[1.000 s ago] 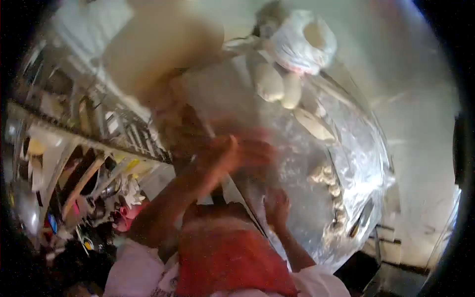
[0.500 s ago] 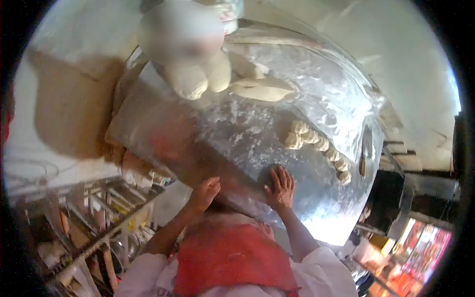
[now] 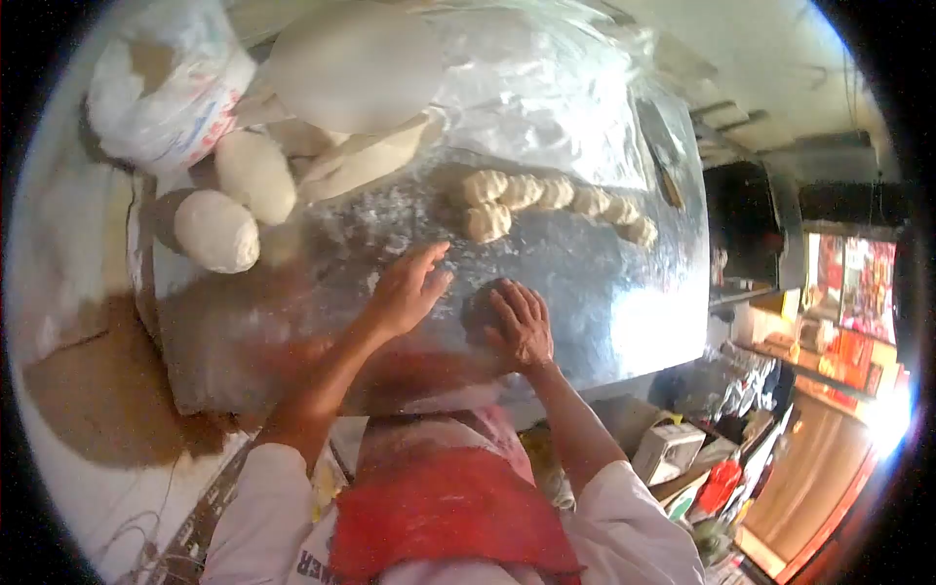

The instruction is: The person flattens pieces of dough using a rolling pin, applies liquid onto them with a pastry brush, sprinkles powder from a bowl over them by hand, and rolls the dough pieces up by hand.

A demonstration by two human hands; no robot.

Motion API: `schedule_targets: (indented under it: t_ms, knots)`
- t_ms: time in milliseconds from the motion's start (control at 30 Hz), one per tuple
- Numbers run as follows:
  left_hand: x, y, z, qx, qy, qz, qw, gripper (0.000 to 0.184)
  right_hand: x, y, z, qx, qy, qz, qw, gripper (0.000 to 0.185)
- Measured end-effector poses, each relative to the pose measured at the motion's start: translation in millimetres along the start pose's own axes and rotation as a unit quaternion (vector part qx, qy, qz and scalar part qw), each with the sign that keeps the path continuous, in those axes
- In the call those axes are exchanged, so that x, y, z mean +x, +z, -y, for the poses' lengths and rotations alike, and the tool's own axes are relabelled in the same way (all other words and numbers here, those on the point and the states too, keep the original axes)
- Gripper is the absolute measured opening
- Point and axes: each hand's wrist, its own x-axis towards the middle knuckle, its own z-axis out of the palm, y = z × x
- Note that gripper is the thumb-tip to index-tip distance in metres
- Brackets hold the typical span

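Observation:
My left hand (image 3: 405, 292) hovers over or rests lightly on the shiny metal tabletop (image 3: 585, 292), its fingers stretched out and thumb apart, holding nothing I can see. To its right, my right hand (image 3: 522, 324) lies palm down on the same surface with its fingers extended; anything under the palm is hidden. Beyond both hands runs a bent row of several small dough pieces (image 3: 556, 192). One more dough piece (image 3: 487, 222) sits at the row's near left end, closest to my hands. Flour smears the metal around them.
Two large dough lumps (image 3: 216, 232) lie at the left, beside a long dough piece (image 3: 366, 161). Behind them stands a white plastic bag (image 3: 171, 88). Clear plastic sheeting (image 3: 536, 83) covers the back. A tool with a wooden handle (image 3: 673, 190) lies near the right edge.
The view has turned and shifted. My left hand has gone from a loosely closed shape near the table's front edge to stretched out over the tabletop. My right hand stays flat on the metal.

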Motion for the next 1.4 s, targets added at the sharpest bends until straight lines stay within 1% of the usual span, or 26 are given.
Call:
schedule_targets:
  t_ms: [33,133,167,233,267,367,433,500,567,633,667,700,767,833,867,900,933,1000,1067,1100,1133,1167,1233,1267,1300,1400]
  knots:
    - [8,13,-2,-0.002,0.003,0.015,1.000,0.056,-1,-2,1,0.000,0.015,0.000,1.000,0.060]
    - [40,62,12,-0.091,-0.049,-0.040,0.994,0.080,-1,4,-6,0.026,0.004,-0.018,0.999,0.057]
    - [56,78,17,-0.089,-0.047,-0.035,0.994,0.080,-1,5,-6,0.027,0.010,-0.020,0.999,0.057]
    - [89,104,20,-0.145,-0.067,-0.147,0.976,0.079,-1,3,-6,0.033,0.011,-0.017,0.999,0.055]
    - [109,114,29,-0.103,0.003,-0.193,0.976,0.074,-2,4,-8,0.046,-0.003,-0.034,0.998,0.054]
    - [122,91,-5,-0.169,-0.073,-0.131,0.974,0.067,-2,9,-8,0.044,-0.003,-0.038,0.998,0.054]
    - [112,79,-17,-0.087,-0.084,-0.121,0.985,0.064,2,7,-10,0.049,-0.023,-0.042,0.998,0.054]
    - [100,86,-1,0.018,-0.067,-0.185,0.980,0.061,1,-2,-8,0.074,-0.016,-0.042,0.996,0.055]
    - [98,98,11,-0.001,-0.064,-0.219,0.974,0.070,2,-3,-10,0.095,-0.009,-0.043,0.994,0.055]
    - [94,94,-36,0.232,-0.001,-0.192,0.953,0.084,-4,12,-29,0.118,-0.060,-0.036,0.991,0.053]
    - [100,89,-60,0.212,0.006,-0.155,0.965,0.094,-9,8,-36,0.165,-0.082,-0.044,0.982,0.050]
    - [110,90,-74,0.213,0.005,-0.153,0.965,0.094,-19,0,-48,0.167,-0.081,-0.044,0.982,0.050]
    - [136,97,-87,0.325,-0.015,-0.109,0.939,0.095,-48,-20,-85,0.081,-0.060,-0.083,0.991,0.051]
    - [154,109,-86,0.307,-0.043,-0.123,0.943,0.092,-74,-35,-123,0.048,0.033,-0.148,0.987,0.051]
    - [157,113,-82,0.336,-0.032,-0.126,0.933,0.085,-85,-38,-140,0.047,0.035,-0.144,0.988,0.051]
    - [159,117,-73,0.367,-0.022,-0.128,0.921,0.078,-92,-39,-155,0.048,0.092,-0.173,0.980,0.051]
    - [157,127,-61,0.317,0.015,-0.204,0.926,0.060,-95,-40,-159,0.053,0.148,-0.199,0.967,0.052]
    - [117,138,-62,0.382,0.068,-0.258,0.884,0.043,-87,-45,-151,0.024,0.156,-0.171,0.972,0.054]
    - [66,145,-49,0.390,0.143,-0.186,0.890,0.034,-85,-42,-146,-0.004,0.173,-0.140,0.975,0.060]
    - [44,147,-40,0.315,0.162,-0.109,0.929,0.039,-85,-42,-148,-0.005,0.183,-0.144,0.973,0.060]
    - [27,151,-27,0.286,0.186,-0.097,0.935,0.052,-87,-43,-148,0.001,0.182,-0.137,0.974,0.060]
    - [25,157,-29,0.281,0.189,-0.094,0.936,0.052,-87,-44,-149,0.006,0.179,-0.131,0.975,0.060]
    - [30,165,-47,0.287,0.135,-0.216,0.923,0.067,-88,-39,-150,0.007,0.195,-0.128,0.972,0.060]
    - [33,165,-63,0.352,0.112,-0.166,0.914,0.068,-88,-41,-149,0.008,0.198,-0.122,0.972,0.061]
    - [42,173,-71,0.346,0.110,-0.169,0.916,0.068,-86,-42,-149,0.008,0.198,-0.116,0.973,0.061]
    - [98,182,-79,0.329,0.146,-0.110,0.926,0.047,-83,-46,-146,-0.010,0.200,-0.112,0.973,0.061]
